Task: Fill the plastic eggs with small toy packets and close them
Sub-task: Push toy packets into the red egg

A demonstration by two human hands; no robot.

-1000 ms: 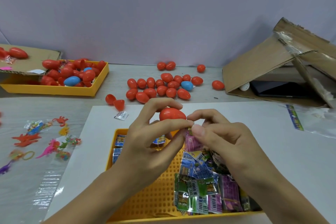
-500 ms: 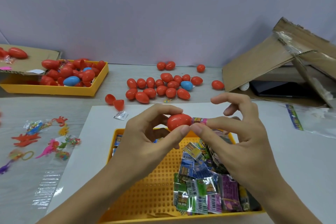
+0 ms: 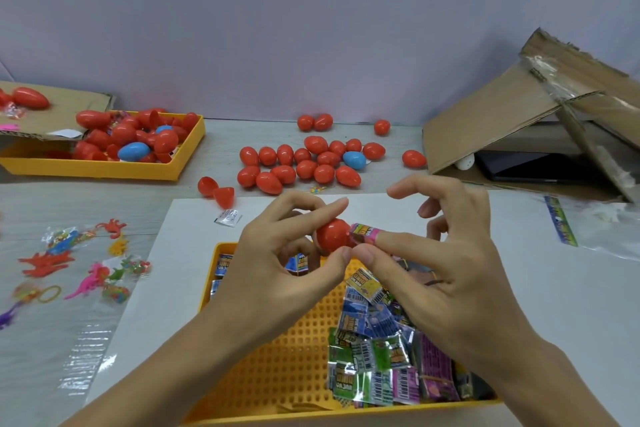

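Over the near yellow tray (image 3: 221, 274), which holds a heap of foil toy packets (image 3: 377, 350), the left hand (image 3: 277, 274) pinches a red egg half (image 3: 334, 236) while the right hand (image 3: 433, 274) pinches a pink packet (image 3: 363, 231) at its mouth. Beyond that tray lie some twenty closed eggs (image 3: 311, 163), two of them blue counting one in the far yellow tray (image 3: 173, 170), whose heap is too jumbled to count. The near tray's front edge is cut off.

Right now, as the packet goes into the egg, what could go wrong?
1. The pink packet still sticks out of the red egg half; it may jam the closing.
2. The left hand holds the half only by its fingertips, so a push from the right hand might slip it into the yellow tray below.
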